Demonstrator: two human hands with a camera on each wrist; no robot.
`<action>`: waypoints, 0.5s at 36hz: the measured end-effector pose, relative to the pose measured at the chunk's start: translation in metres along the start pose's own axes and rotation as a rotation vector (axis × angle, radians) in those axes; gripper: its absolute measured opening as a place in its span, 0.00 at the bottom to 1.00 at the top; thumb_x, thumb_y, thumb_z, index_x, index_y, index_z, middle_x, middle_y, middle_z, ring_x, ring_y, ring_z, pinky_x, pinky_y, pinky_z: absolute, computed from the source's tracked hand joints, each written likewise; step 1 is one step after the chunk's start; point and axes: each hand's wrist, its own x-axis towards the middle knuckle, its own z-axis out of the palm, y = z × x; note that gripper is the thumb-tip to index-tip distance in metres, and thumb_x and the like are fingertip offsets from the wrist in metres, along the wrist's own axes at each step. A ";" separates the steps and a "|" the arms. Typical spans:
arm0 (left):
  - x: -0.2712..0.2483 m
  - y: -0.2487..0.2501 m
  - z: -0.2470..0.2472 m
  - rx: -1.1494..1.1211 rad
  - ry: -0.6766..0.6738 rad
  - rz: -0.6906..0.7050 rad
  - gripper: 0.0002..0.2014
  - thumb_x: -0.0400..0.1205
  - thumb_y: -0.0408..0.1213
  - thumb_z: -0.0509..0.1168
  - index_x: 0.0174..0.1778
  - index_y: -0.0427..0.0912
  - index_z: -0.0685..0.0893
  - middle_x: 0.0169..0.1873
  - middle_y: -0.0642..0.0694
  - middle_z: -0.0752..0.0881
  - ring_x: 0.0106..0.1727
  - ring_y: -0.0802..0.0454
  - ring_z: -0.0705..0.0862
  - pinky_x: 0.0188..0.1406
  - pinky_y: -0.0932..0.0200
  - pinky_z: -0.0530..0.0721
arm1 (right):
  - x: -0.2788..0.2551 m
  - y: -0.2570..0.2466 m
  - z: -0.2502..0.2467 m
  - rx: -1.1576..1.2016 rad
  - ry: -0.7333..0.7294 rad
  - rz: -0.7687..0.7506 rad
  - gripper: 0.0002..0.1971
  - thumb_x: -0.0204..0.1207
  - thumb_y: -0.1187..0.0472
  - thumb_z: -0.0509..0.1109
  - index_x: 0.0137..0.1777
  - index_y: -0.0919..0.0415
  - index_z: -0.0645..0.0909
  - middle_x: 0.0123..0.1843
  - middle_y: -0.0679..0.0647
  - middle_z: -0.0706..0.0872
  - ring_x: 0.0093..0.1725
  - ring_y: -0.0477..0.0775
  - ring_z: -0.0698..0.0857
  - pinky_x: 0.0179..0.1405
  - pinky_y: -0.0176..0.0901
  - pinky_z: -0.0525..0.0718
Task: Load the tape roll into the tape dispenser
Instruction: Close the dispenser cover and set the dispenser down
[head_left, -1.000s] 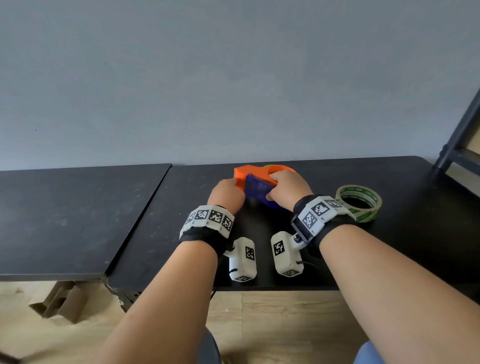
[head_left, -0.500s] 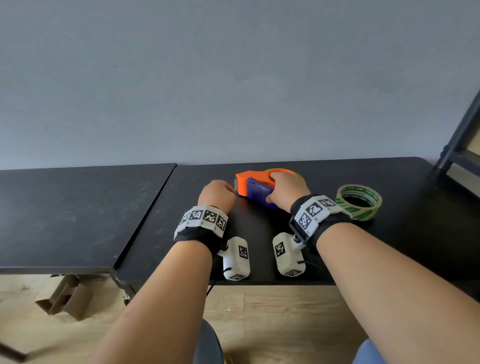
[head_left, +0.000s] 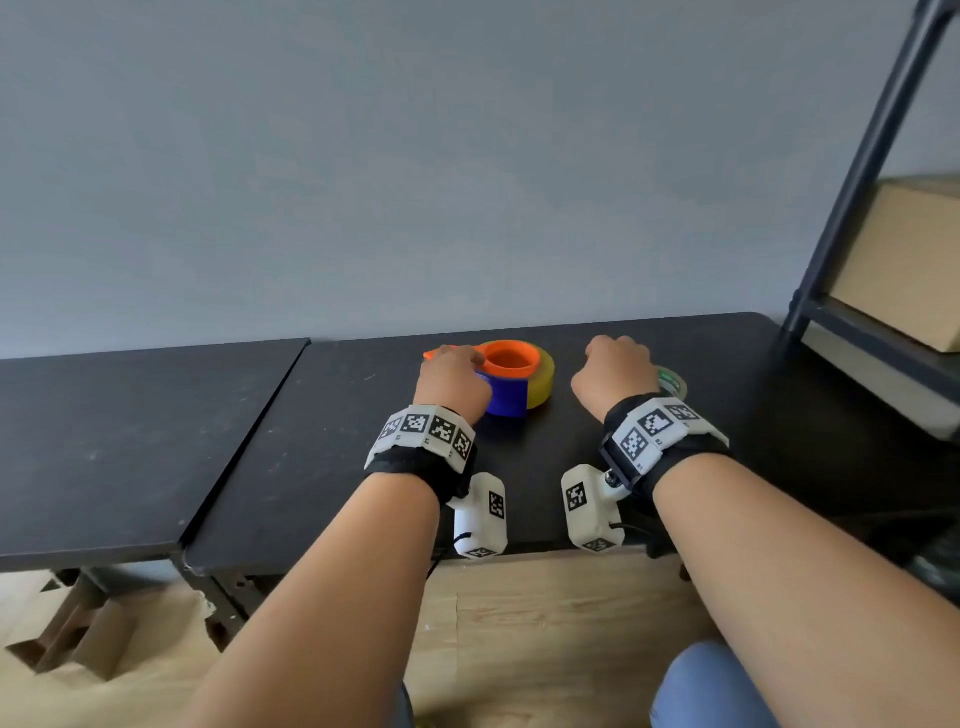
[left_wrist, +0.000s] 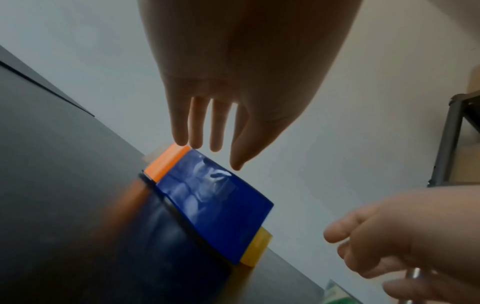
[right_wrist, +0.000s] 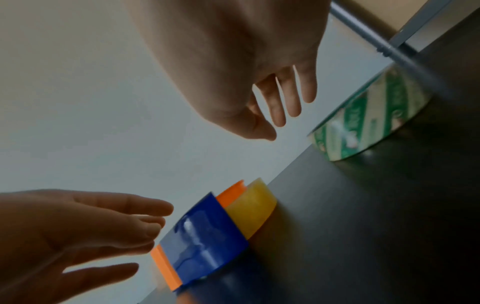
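Nearest me, both forearms reach out over the front edge of the black matte table (head_left: 322, 467). A second ago my right hand (head_left: 615, 375) was clamped over the orange and blue plastic tape dispenser (head_left: 511, 379); it has since let go and swung right, and now hangs just above the green-and-white printed tape roll (right_wrist: 369, 121), fingers loosely spread and holding nothing. My left hand (head_left: 451, 378) has taken over at the dispenser: fingers extended, tips on or just over its orange end, not wrapped around it. The dispenser sits on the table with a yellowish tape roll (head_left: 541, 379) around its orange hub, so one roll seems to be seated already. I read this as a handover, left hand steadying while the right goes for the printed roll, which lies flat, well to the right of the dispenser.
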 end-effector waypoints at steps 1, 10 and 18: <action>0.000 0.002 0.002 0.007 -0.005 0.007 0.24 0.77 0.26 0.58 0.68 0.45 0.83 0.70 0.40 0.78 0.70 0.40 0.78 0.68 0.52 0.78 | -0.001 0.005 -0.001 -0.028 0.003 0.028 0.20 0.77 0.63 0.62 0.70 0.62 0.76 0.70 0.64 0.76 0.71 0.66 0.73 0.64 0.57 0.76; 0.004 0.003 0.016 0.051 -0.034 0.028 0.22 0.80 0.25 0.60 0.68 0.46 0.83 0.71 0.42 0.78 0.68 0.42 0.78 0.64 0.54 0.77 | -0.001 0.019 0.005 -0.258 -0.059 0.041 0.16 0.78 0.64 0.60 0.63 0.58 0.82 0.63 0.58 0.82 0.65 0.64 0.81 0.53 0.52 0.79; 0.007 0.007 0.010 0.060 -0.053 0.032 0.23 0.80 0.24 0.60 0.70 0.44 0.83 0.71 0.41 0.79 0.66 0.42 0.81 0.64 0.52 0.80 | 0.010 0.006 0.016 -0.119 -0.095 -0.054 0.18 0.80 0.68 0.60 0.67 0.62 0.80 0.69 0.61 0.79 0.68 0.64 0.79 0.63 0.52 0.81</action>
